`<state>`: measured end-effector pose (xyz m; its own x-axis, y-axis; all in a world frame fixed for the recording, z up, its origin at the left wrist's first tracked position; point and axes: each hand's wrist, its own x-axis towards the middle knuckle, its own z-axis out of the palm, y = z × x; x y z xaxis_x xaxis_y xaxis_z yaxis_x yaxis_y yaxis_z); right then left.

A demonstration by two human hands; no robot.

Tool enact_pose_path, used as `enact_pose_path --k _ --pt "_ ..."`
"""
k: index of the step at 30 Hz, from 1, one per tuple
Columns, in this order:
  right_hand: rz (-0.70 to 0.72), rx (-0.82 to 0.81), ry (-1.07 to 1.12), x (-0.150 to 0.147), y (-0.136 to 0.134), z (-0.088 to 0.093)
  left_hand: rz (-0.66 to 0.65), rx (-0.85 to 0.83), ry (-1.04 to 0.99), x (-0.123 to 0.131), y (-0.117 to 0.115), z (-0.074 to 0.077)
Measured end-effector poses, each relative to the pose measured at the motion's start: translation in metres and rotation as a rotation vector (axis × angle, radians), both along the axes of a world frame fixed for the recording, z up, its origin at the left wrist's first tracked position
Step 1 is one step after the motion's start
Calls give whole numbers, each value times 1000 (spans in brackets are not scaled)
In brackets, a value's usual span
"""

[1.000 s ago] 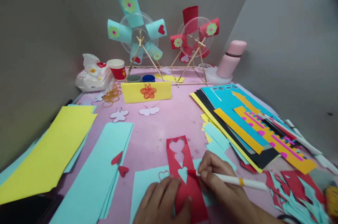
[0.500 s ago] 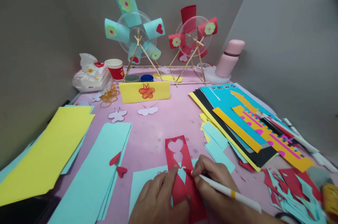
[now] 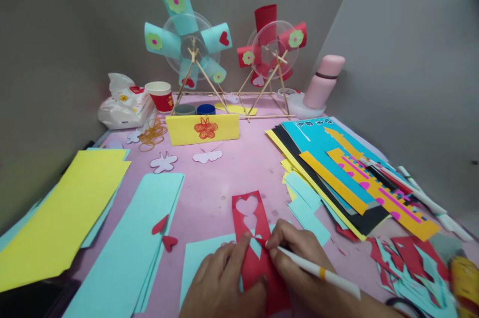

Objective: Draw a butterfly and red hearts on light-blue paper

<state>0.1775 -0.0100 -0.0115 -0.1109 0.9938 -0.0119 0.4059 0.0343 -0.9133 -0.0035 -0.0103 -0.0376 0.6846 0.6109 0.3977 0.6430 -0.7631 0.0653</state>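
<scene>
My right hand (image 3: 301, 263) is closed around a white marker pen (image 3: 318, 272) with an orange band and a red tip. The tip touches the edge of a cut-out in a red paper strip (image 3: 275, 278). Heart-shaped holes run down this strip, and light blue paper (image 3: 198, 260) shows beneath it. Flat on the strip's left side lies my left hand (image 3: 228, 278), its index finger pointing at the hole and its thumb apart. Two small red paper hearts (image 3: 169, 243) rest left of my hands, at the edge of a light blue paper stack (image 3: 127, 248).
Behind stand a blue paper wheel (image 3: 192, 41) and a red one (image 3: 267, 46) on stick frames, with a yellow folded card (image 3: 202, 130) in front. Coloured sheets (image 3: 310, 178) and paper scraps (image 3: 411, 268) lie right, yellow paper (image 3: 63, 213) left. A pink bottle (image 3: 324, 83) stands at back right.
The view has shifted slightly, so most things sit a little further left. The marker pen's tip stays at the cut-out, and my left hand keeps its place on the red strip.
</scene>
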Motion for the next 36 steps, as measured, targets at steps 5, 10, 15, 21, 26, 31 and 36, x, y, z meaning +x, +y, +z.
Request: enact_pose_path --k 5,10,15,21,26,31,36 --pt "-12 -34 -18 -1 0 4 3 6 -30 0 -1 -1" --pt "5 -6 -53 -1 2 6 8 -2 3 1 -1 1" --pt "-36 2 -94 -3 2 9 8 -5 -6 0 -1 3" --pt "-73 -4 -120 -5 2 12 0 -42 -8 -1 -2 2" --pt "-75 4 -113 -5 2 12 -4 -52 11 -1 -3 4" --pt "-97 -4 -127 -5 2 13 -10 -48 38 -1 -2 4" --pt "-108 -1 -148 -4 2 14 -3 -50 42 -1 -2 3"
